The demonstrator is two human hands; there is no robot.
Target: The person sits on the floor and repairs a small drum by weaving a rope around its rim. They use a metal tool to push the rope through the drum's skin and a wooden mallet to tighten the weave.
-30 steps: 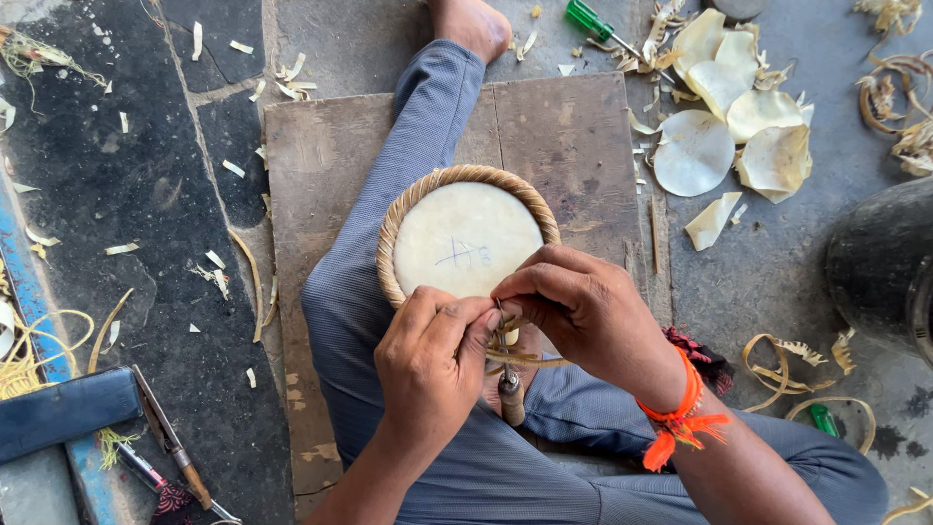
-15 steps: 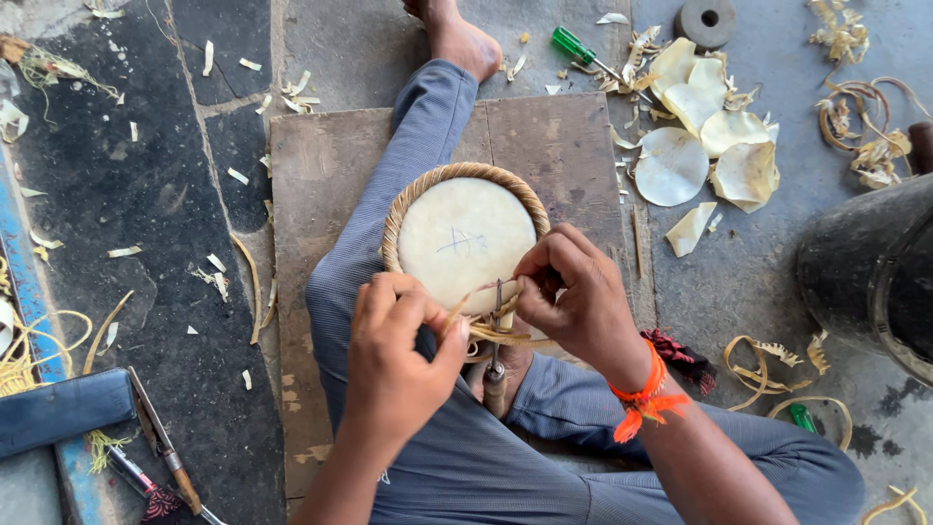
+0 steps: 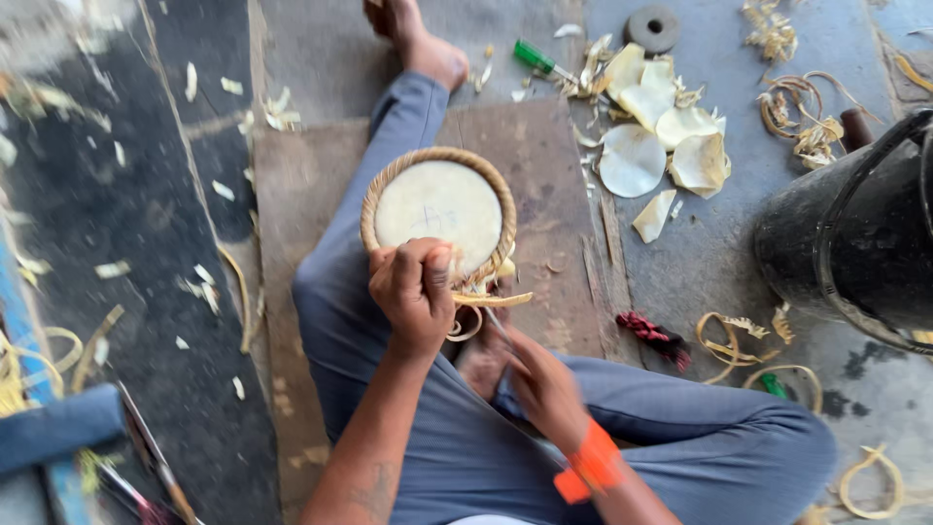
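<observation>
A round pale disc with a woven cane rim point(image 3: 437, 204) rests on my outstretched leg over a brown board point(image 3: 554, 156). My left hand point(image 3: 413, 292) grips the disc's near rim, thumb and fingers closed over the weaving. A loose cane strip point(image 3: 491, 299) sticks out to the right just under that hand. My right hand point(image 3: 539, 384) is lower, off the disc, by my folded leg. It is blurred, with its fingers curled around a thin tool whose shaft points up toward the strip.
A black bucket point(image 3: 855, 233) stands at the right. Pale round cut-outs point(image 3: 632, 160), a green-handled screwdriver point(image 3: 535, 58) and a black ring point(image 3: 653, 27) lie beyond the board. Cane curls litter the right floor. Hand tools point(image 3: 146, 457) and a blue block point(image 3: 53, 428) lie at lower left.
My right hand has left the disc's rim and dropped down toward my lap. My left hand has shifted up onto the rim. The view has swung left.
</observation>
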